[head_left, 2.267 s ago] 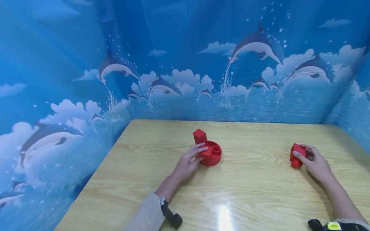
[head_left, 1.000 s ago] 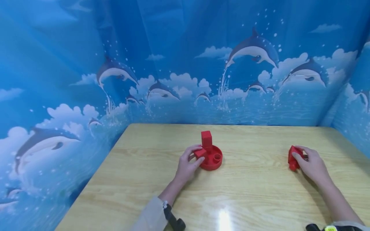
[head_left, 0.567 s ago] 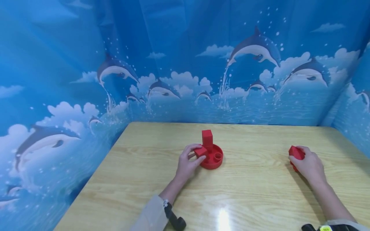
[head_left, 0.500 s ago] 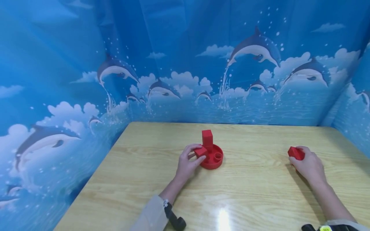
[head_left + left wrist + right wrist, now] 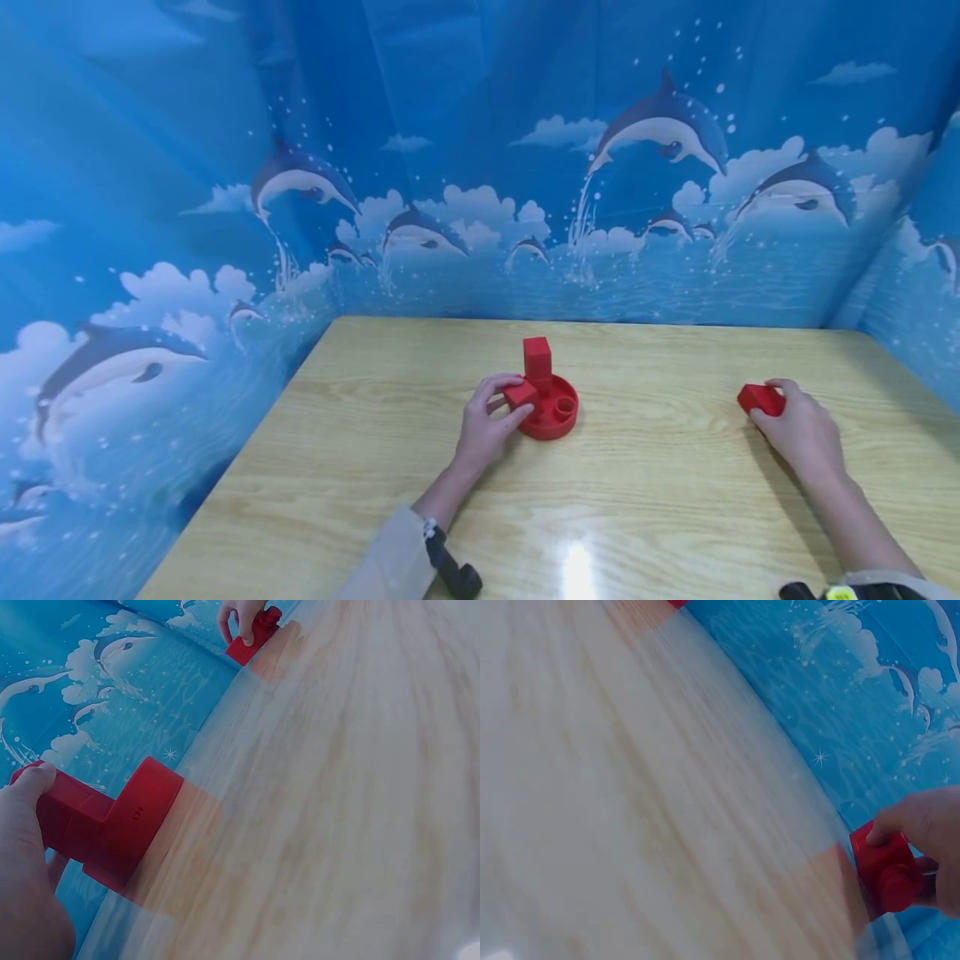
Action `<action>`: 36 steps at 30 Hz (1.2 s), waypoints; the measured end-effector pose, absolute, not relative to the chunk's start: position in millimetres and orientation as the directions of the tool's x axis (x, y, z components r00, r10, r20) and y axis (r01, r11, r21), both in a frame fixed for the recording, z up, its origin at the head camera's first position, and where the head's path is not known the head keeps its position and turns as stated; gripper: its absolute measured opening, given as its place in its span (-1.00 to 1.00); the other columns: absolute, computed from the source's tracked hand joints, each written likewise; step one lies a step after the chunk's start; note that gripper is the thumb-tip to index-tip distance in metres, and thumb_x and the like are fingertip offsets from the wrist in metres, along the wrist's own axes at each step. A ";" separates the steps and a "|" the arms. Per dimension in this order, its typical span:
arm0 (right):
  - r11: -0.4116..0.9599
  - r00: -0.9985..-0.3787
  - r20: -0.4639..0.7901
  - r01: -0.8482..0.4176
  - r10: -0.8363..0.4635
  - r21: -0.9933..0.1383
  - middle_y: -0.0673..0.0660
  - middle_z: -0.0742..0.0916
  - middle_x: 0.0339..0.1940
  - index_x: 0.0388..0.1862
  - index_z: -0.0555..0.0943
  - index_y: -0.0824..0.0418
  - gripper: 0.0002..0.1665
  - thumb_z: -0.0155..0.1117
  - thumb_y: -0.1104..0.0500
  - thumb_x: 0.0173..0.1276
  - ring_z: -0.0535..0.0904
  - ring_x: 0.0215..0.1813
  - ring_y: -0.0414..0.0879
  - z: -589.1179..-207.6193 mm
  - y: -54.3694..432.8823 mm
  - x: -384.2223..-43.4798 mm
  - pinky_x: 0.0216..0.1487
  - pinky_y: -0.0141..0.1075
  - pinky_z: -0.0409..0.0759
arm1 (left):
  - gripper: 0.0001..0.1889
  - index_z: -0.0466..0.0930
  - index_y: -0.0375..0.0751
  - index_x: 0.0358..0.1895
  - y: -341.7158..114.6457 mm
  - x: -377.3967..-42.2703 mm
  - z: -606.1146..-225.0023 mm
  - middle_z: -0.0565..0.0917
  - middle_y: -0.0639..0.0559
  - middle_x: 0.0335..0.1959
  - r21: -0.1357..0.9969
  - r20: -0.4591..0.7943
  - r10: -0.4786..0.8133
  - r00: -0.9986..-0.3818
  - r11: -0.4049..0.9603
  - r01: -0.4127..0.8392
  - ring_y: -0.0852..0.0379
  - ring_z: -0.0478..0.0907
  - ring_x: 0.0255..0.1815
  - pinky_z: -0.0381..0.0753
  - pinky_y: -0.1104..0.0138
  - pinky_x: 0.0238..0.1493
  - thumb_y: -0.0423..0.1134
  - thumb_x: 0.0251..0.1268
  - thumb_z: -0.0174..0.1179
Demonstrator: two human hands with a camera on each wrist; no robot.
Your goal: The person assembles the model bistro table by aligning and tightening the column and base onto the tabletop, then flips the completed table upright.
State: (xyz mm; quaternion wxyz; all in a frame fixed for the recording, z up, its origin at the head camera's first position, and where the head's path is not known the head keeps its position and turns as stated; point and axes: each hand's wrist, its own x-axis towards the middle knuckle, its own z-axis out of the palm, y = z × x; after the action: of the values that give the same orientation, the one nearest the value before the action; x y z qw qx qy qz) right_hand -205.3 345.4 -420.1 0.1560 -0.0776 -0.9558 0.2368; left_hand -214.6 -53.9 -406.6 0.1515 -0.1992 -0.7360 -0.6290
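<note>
My left hand (image 5: 482, 427) pinches a red block (image 5: 522, 392) that stands on the left side of a red round base (image 5: 546, 428). A second red block (image 5: 537, 360) rises from the base's back edge. At the base's right side shows a round ring-shaped socket (image 5: 564, 406). Far to the right, my right hand (image 5: 802, 432) grips another red block (image 5: 757, 399) between thumb and fingers. In the right wrist view this block has a round peg (image 5: 900, 888) on one end. The left wrist view shows the base's outer wall (image 5: 144, 817) marked with small characters.
A light wood-grain table (image 5: 645, 492) lies under both hands. Behind it and along its sides hangs a blue curtain (image 5: 465, 275) printed with dolphins. The wide stretch of table between the hands shows a bright light reflection (image 5: 578, 571) near the front.
The round base has turned, bringing its upright block from the back left to the back. My right hand has turned its block, whose peg end no longer shows in the head view.
</note>
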 end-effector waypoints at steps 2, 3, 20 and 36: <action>0.879 -0.939 0.278 0.051 0.205 -0.474 0.56 0.43 -0.12 0.16 0.26 0.48 -0.35 0.24 0.28 0.12 0.34 -0.18 0.40 -416.7 341.2 -205.4 -0.34 0.18 0.46 | -0.61 0.48 -0.36 0.01 -54.5 -214.7 -406.8 0.50 -0.12 0.03 0.863 0.478 0.103 -0.873 0.129 0.488 0.00 0.43 0.07 0.49 0.16 0.02 -0.44 0.07 0.29; 0.880 -0.938 0.287 0.039 0.195 -0.473 0.56 0.44 -0.11 0.16 0.27 0.47 -0.36 0.24 0.28 0.13 0.34 -0.17 0.40 -414.5 338.4 -205.6 -0.34 0.17 0.46 | -0.61 0.48 -0.36 0.01 -54.7 -214.7 -406.7 0.50 -0.12 0.03 0.862 0.479 0.103 -0.871 0.130 0.490 0.00 0.43 0.07 0.50 0.16 0.02 -0.44 0.07 0.29; 0.673 -0.989 0.146 -0.082 0.038 -0.735 0.48 0.37 0.12 0.34 0.20 0.29 -0.21 0.29 0.09 0.22 0.36 0.01 0.37 -363.1 257.6 -211.3 -0.45 -0.11 0.64 | -0.60 0.48 -0.30 0.03 -54.1 -224.0 -419.1 0.49 -0.08 0.05 0.875 0.456 0.095 -0.885 0.134 0.465 0.00 0.42 0.09 0.49 0.16 0.03 -0.42 0.07 0.30; 0.558 -0.988 0.146 -0.154 -0.060 -0.815 0.33 0.46 0.11 0.24 0.31 0.25 -0.37 0.28 0.10 0.24 0.46 0.02 0.24 -341.8 181.1 -237.5 -0.20 -0.07 0.61 | -0.62 0.52 -0.15 0.01 -54.7 -232.2 -432.0 0.50 0.12 0.01 0.879 0.459 0.082 -0.885 0.107 0.465 0.13 0.42 0.04 0.50 0.27 0.01 -0.31 0.06 0.33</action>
State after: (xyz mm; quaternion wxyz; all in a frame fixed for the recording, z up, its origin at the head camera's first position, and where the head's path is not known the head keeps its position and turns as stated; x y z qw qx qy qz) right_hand -237.5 181.1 -341.8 0.0505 0.0607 -0.8811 0.4662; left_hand -232.2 -54.7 -432.0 0.1494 -0.1878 -0.7289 -0.6412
